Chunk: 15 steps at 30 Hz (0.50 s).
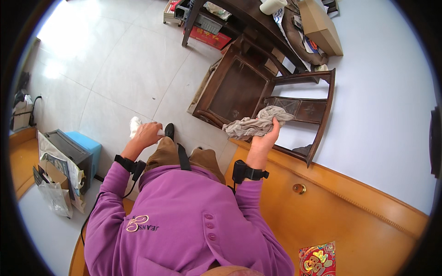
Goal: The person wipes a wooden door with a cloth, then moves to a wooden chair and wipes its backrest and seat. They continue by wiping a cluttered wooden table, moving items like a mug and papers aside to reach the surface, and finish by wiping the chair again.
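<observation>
My right hand (265, 140) grips a crumpled grey-beige cloth (257, 122), thumb on top. In the view the cloth overlaps a dark wooden armchair (241, 84); whether they touch I cannot tell. The chair has a panelled seat and an openwork back with a carved centre slat. At the left, my left hand (146, 134) closes around a white object (135, 125). A crumpled-looking end shows beyond the knuckles and a pale tip by the thumb; the fingers hide the rest, so its kind is unclear.
A dark wooden table (238, 8) behind the chair bears a cardboard box (323, 29) and a white roll (272, 6). Under it lies a red box (210, 37). A wooden door (331, 214) with a round knob (299, 188) is at right; a blue bin (86, 146) stands left.
</observation>
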### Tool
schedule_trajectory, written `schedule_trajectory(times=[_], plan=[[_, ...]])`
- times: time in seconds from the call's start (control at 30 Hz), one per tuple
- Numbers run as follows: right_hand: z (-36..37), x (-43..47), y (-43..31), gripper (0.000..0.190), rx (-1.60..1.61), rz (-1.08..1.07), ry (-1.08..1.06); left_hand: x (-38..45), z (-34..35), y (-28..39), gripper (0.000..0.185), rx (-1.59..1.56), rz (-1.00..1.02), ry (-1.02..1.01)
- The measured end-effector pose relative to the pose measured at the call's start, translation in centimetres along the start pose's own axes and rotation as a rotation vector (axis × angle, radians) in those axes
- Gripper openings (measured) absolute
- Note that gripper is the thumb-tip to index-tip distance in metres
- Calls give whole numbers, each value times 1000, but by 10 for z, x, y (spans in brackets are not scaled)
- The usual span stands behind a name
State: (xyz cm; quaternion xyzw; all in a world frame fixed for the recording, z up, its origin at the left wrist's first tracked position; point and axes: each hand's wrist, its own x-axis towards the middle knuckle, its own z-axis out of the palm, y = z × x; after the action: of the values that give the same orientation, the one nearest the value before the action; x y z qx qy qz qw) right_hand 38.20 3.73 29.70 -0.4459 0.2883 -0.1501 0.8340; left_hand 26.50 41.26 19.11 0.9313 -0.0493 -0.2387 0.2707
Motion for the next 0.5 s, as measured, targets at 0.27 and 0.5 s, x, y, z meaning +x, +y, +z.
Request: schedule_trajectory(times=[0.27, 0.5], plan=[[31, 41, -19, 37, 26, -180, -86, 77, -4, 25, 24, 64, 158, -15], [-45, 125, 60, 55, -936, -117, -305, 145, 11, 70, 22, 60, 192, -11]])
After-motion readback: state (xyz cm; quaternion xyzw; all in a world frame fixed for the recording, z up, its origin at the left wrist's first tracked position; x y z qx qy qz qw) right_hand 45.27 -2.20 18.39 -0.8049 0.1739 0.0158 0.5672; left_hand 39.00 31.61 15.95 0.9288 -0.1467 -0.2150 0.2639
